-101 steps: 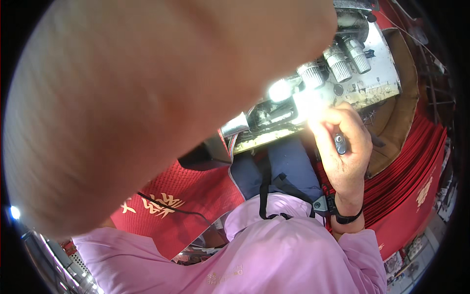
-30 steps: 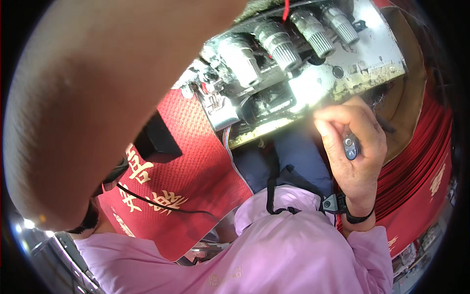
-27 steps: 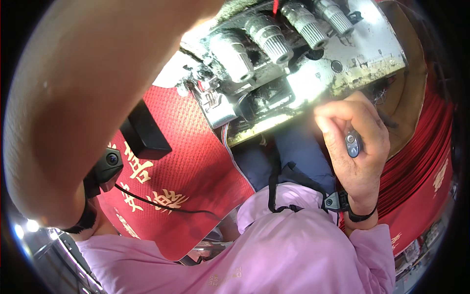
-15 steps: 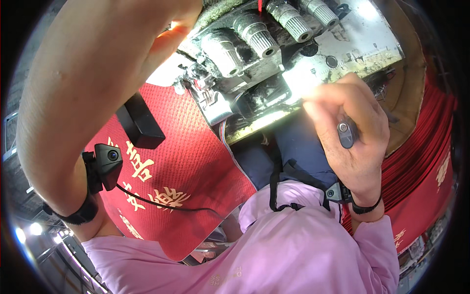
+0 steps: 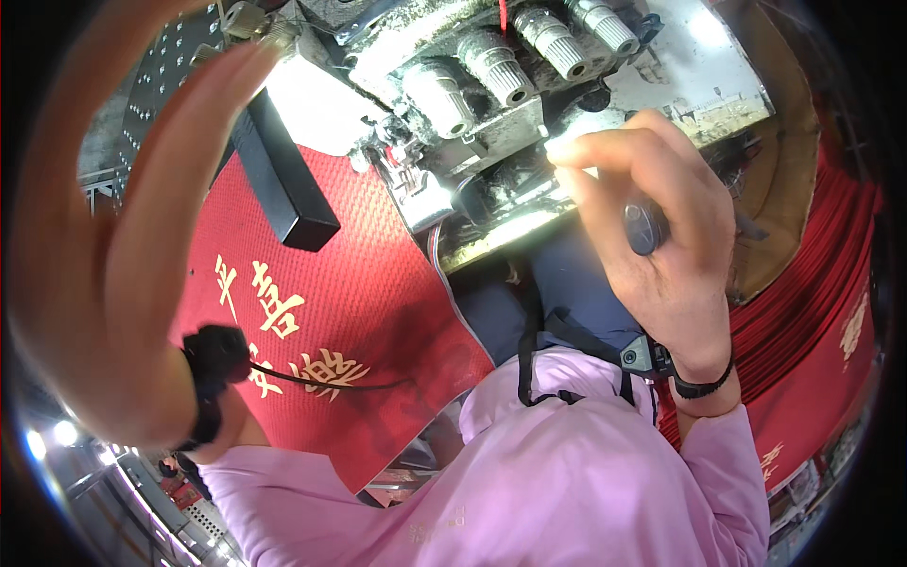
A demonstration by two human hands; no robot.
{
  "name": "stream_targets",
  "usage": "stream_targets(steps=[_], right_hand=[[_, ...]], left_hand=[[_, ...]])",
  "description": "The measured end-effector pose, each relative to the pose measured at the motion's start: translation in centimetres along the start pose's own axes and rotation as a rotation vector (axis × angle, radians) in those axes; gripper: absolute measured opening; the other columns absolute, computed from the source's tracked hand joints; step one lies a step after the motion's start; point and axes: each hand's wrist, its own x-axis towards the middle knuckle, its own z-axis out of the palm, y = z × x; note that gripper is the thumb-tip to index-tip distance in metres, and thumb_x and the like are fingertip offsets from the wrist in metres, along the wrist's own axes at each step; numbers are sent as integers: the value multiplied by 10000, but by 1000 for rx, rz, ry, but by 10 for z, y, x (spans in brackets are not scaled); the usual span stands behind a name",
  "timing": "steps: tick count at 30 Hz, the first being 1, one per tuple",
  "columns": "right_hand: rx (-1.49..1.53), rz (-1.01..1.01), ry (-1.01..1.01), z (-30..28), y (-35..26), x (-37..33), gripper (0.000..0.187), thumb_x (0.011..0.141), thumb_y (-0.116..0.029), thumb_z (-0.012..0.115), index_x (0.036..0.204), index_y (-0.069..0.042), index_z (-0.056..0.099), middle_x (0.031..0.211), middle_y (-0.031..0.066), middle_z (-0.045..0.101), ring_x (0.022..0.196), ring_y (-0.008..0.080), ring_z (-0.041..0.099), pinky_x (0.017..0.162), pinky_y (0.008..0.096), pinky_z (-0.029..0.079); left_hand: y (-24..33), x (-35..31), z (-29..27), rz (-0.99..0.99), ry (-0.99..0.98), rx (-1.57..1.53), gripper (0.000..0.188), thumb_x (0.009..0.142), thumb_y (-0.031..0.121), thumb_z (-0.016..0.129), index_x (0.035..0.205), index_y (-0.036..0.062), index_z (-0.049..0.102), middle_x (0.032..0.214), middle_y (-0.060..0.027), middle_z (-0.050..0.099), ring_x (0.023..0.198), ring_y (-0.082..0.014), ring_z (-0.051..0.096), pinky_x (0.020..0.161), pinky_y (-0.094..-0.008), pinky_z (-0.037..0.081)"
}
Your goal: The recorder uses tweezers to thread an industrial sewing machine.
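Note:
An overlock sewing machine (image 5: 652, 85) with a row of ribbed tension dials (image 5: 493, 68) stands in front of me. My left hand (image 5: 132, 255) is raised large and blurred at the left, thumb and fingers apart. Its thumb tip overlaps a metal knob at the top; contact cannot be told. Close to the machine's front edge, my right hand (image 5: 675, 227) has thumb and index finger pinched together in bright glare. A small tool with a dark rounded handle (image 5: 646, 229) is tucked in that palm. Anything thin in the pinch is lost in the glare.
Red textured fabric (image 5: 331, 274) with gold characters lies left of my lap. A black rectangular bar (image 5: 288, 184) juts over it. More red fabric (image 5: 803, 350) is stacked in folds at the right, beside a brown curved board (image 5: 779, 217). The presser foot area (image 5: 411, 184) is brightly lit.
My left hand has come away from the machine's upper left, moving left and closer to view, its fingers now visible. My right hand has shifted slightly left and up, still holding the tool.

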Motion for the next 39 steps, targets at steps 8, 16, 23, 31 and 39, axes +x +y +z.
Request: stream_targets(steps=[8,16,23,31,39], right_hand=[[-138,44,64,-27,3,7,113,818,-18,704,917,-53,664,796,70,622,673,202,612,616,298,482],[-190,92,88,-55,5,-18,83,844,-25,686,923,-37,666,807,69,620,650,172,573,602,286,461],[-148,132,117,-73,8,-14,69,875,-38,658,939,-13,661,827,87,620,685,182,574,656,280,464],[160,413,292,-107,122,111,150,925,-123,626,990,-15,707,906,62,705,839,100,610,772,268,482],[418,293,-388,-35,169,220,410,886,-437,694,1091,-82,703,987,19,708,905,108,620,790,279,503]], left_hand=[[138,-14,23,-695,-92,-830,423,754,75,720,1159,-20,651,1150,-180,579,1044,-314,568,854,-389,469],[150,21,109,-1039,576,-671,534,939,186,622,1386,-41,441,1361,-255,449,1299,-370,385,1097,-454,279],[159,31,111,-1119,573,-605,596,868,165,677,1380,-34,446,1342,-277,440,1256,-419,387,1077,-515,262],[171,1,111,-1188,524,-773,580,850,57,649,1394,-2,453,1383,-212,455,1332,-380,344,1117,-477,248],[153,-35,92,-1051,480,-813,253,886,70,610,1075,-98,622,1055,-203,661,978,-315,608,918,-406,461]])
